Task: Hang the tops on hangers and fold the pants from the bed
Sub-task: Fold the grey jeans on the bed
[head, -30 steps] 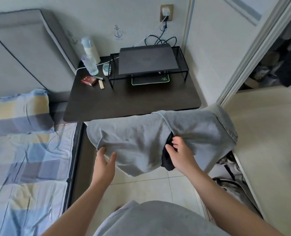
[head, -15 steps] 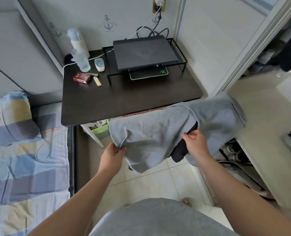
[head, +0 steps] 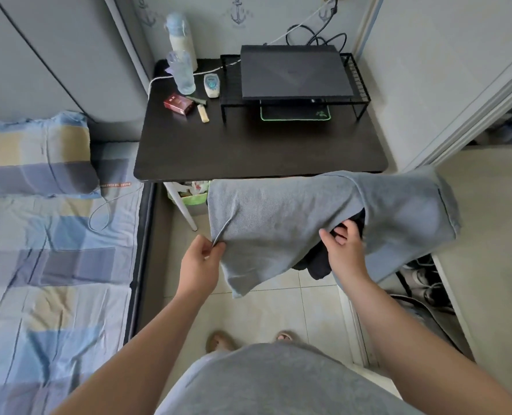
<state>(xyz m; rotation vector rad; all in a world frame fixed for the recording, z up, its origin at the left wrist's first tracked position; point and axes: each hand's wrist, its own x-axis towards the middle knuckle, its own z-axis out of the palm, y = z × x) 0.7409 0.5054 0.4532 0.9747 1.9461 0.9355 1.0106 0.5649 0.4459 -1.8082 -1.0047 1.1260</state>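
A grey garment (head: 293, 217) hangs folded in the air in front of me, just below the dark table's front edge. My left hand (head: 202, 259) pinches its lower left corner at a seam. My right hand (head: 343, 250) grips the grey cloth at the middle, together with a black piece of fabric (head: 317, 263) that hangs out beneath it. The garment's right part (head: 410, 214) droops past my right hand. The bed (head: 48, 265) with its blue, grey and yellow checked sheet lies on the left.
A dark table (head: 248, 154) stands ahead with a closed laptop (head: 293, 71) on a wire stand, two bottles (head: 182, 55), a red packet (head: 178, 103) and cables. A checked pillow (head: 33, 154) is on the bed. An open wardrobe with shoes (head: 425, 283) is at right. Tiled floor lies below.
My head has tilted down and the view shifted, so the garment sits further right. My left hand went from under the cloth to pinching its left corner. My right hand keeps its grip.
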